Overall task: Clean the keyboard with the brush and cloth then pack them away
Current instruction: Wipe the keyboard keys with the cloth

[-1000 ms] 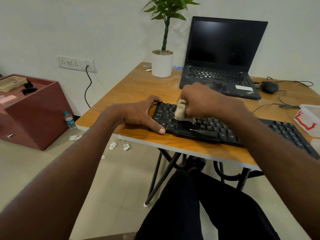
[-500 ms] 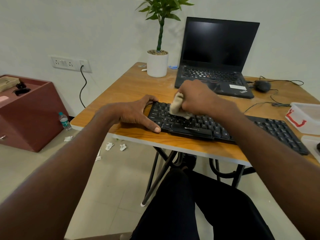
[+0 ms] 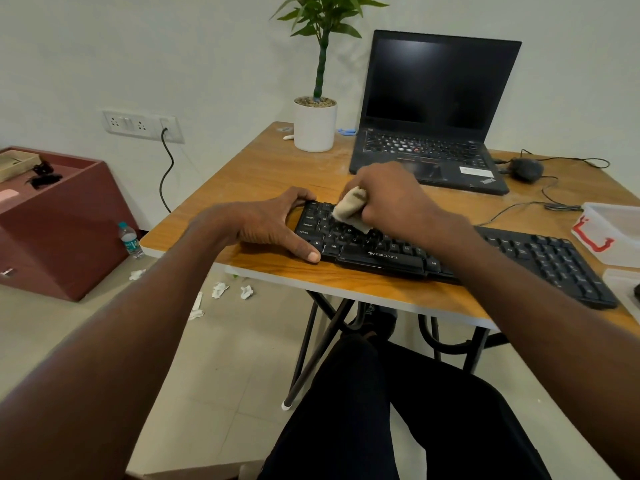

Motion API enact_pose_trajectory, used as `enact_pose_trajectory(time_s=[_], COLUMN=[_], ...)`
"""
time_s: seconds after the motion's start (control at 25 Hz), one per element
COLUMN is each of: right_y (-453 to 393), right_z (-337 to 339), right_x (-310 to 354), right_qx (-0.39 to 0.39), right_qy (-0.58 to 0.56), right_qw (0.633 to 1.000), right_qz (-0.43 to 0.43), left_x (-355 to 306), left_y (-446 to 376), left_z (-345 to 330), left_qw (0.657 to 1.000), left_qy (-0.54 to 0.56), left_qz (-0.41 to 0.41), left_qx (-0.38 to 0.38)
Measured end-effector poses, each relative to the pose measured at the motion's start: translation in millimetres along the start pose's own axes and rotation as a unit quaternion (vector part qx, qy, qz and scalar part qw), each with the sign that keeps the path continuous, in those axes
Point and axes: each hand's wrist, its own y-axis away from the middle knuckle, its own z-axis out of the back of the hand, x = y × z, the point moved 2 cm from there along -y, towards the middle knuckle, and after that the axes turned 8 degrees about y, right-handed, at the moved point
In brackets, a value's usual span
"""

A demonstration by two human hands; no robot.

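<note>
Mid-task, frame centre: right hand (image 3: 388, 199) grips balled cloth (image 3: 350, 208), wiping keyboard (image 3: 540, 258) keys; left hand (image 3: 273, 226), fingers spread, braces kbd's left end on bench (image 3: 263, 168). Brush unseen; packing still left.

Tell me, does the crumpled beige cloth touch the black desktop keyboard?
Touching. The head view shows the crumpled beige cloth, bunched in the right hand, pressed down onto the upper-left keys of the black desktop keyboard.
</note>
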Motion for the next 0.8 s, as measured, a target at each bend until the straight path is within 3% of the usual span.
enact_pose_trajectory(time_s=[0.08,0.24,0.4,0.48,0.64,0.72,0.8], right_y=[7.8,3.7,0.2,9.1,17.6,17.2,19.1], right_z=[-5.1,6.7,-2.6,-5.6,6.7,8.3,3.3], right_x=[0.2,-22.8,-3.8,-7.2,-40.0,-35.4,-21.5], right_qx=[0.02,0.062,0.014,0.032,0.084,0.053,0.015], right_qy=[-0.003,0.031,0.02,0.001,0.054,0.046,-0.03], right_qw=[0.999,0.998,0.999,0.998,0.994,0.997,0.998], right_qz=[0.041,-0.013,0.032,0.061,0.034,0.037,0.05], left_x=[0.1,2.1,-0.5,-0.8,-1.1,-1.8,-2.0], left_y=[0.1,0.2,0.9,0.5,0.2,0.5,1.2], left_z=[-0.1,0.1,-0.2,-0.1,-0.1,0.2,-0.4], left_qw=[1.0,1.0,1.0,1.0,1.0,1.0,1.0], left_qy=[-0.002,-0.003,-0.005,-0.005,0.002,0.003,-0.003], left_qz=[0.0,-0.002,-0.001,0.0,-0.001,0.0,-0.001], left_qx=[0.0,-0.002,-0.002,-0.002,-0.002,-0.001,0.002])
